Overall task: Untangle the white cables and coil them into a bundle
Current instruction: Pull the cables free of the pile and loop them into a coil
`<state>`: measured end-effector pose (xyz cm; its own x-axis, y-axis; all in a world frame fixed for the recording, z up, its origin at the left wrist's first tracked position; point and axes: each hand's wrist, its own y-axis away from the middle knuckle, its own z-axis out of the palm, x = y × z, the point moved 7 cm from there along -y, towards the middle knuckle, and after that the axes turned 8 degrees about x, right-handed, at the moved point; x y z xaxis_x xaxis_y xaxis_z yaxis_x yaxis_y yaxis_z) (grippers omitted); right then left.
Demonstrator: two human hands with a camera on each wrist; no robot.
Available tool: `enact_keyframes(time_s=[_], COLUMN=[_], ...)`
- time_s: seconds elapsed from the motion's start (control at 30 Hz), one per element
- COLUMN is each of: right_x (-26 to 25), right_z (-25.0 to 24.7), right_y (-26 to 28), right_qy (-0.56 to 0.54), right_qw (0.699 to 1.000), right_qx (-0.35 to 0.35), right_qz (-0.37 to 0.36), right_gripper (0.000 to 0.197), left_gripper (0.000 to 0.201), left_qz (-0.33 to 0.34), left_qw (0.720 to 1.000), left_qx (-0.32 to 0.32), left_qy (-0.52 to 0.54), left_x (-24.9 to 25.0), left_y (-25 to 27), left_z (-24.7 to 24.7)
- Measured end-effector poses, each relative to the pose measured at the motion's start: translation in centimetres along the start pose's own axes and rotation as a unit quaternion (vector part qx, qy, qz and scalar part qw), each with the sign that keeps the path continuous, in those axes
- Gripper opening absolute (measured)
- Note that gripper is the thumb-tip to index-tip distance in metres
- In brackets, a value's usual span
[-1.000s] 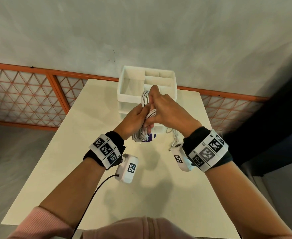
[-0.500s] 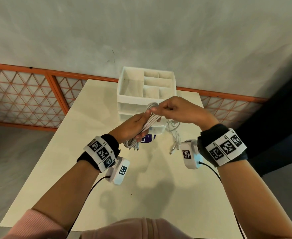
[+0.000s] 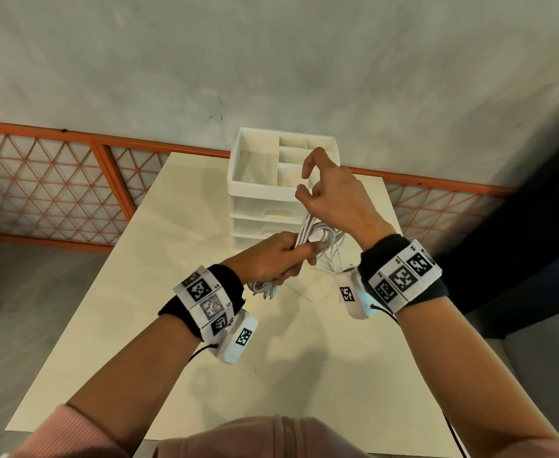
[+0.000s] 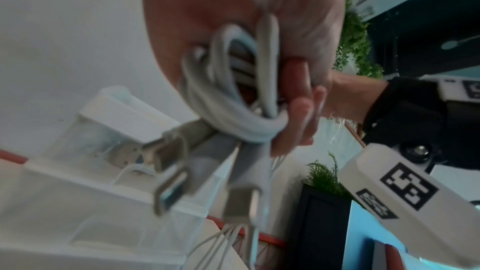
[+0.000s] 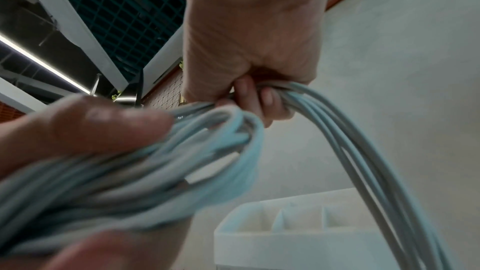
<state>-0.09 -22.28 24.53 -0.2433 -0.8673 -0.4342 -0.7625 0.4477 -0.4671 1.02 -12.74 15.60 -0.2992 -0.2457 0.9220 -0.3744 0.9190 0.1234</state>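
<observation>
Cables (image 3: 317, 233) at frame centre | left hand (image 3: 273, 256) grips the coil | right hand (image 3: 334, 196) grips strands, above bench (image 3: 304, 358)

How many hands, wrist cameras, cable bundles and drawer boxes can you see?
Bare hands: 2, left hand and right hand
White box-shaped wrist cameras: 2
Bundle of white cables: 1
White plastic drawer organizer: 1
Total: 6
</observation>
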Motion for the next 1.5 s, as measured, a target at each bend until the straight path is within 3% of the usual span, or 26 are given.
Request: enact_keyframes(time_s=[0.1,0.23,0.43,0.63,0.77,0.87,1.0,1.07,1.23,1.4,1.5], right_x=[1.7,3.8,5.3,4.2,3.4,3.2,3.0,3.1,3.2,2.9,2.6], right_z=[0.2,0.9,3.6,4.6,5.6,7.1,7.7,8.1,9.0,8.6,8.4], right_y=[-0.1,0.8,4.2,4.9,5.0,5.7,5.7,5.9,6.6,6.7,6.8], right_qy=[-0.031,-0.166,-0.239,-0.335,-0.395,-0.425,-0.480,-0.493,-0.478,-0.492,-0.452], right_qw=[0.999,0.979,0.946,0.912,0.880,0.853,0.800,0.782,0.770,0.762,0.802], right_qx=[-0.021,-0.063,-0.166,-0.089,-0.095,-0.107,-0.105,-0.110,-0.144,-0.118,-0.122], right_qz=[0.032,0.101,0.141,0.220,0.244,0.282,0.344,0.365,0.396,0.405,0.370], right_gripper=[0.013,0.051,0.060,0.051,0.052,0.059,0.046,0.049,0.053,0.048,0.059], left_gripper=[0.041,0.034,0.046,0.049,0.044,0.038,0.029,0.024,0.029,0.034,0.031], left_qz=[-0.001,0.012,0.042,0.029,0.038,0.047,0.047,0.048,0.041,0.051,0.054], left_qw=[0.999,0.995,0.988,0.976,0.960,0.955,0.955,0.956,0.965,0.963,0.956], left_qx=[0.020,0.038,0.081,0.144,0.185,0.187,0.176,0.163,0.155,0.169,0.199], left_qy=[0.051,0.094,0.121,0.161,0.205,0.224,0.232,0.238,0.208,0.202,0.207], left_x=[0.1,0.3,-0.4,-1.1,-1.0,-0.9,-0.3,0.1,-0.3,-0.9,-1.0], left_y=[0.1,0.3,0.7,0.0,-0.7,-0.9,-0.7,-0.7,-0.6,-0.6,-0.6], left_z=[-0.6,-1.9,-3.2,-3.3,-3.5,-3.1,-2.3,-2.1,-2.3,-2.9,-3.7])
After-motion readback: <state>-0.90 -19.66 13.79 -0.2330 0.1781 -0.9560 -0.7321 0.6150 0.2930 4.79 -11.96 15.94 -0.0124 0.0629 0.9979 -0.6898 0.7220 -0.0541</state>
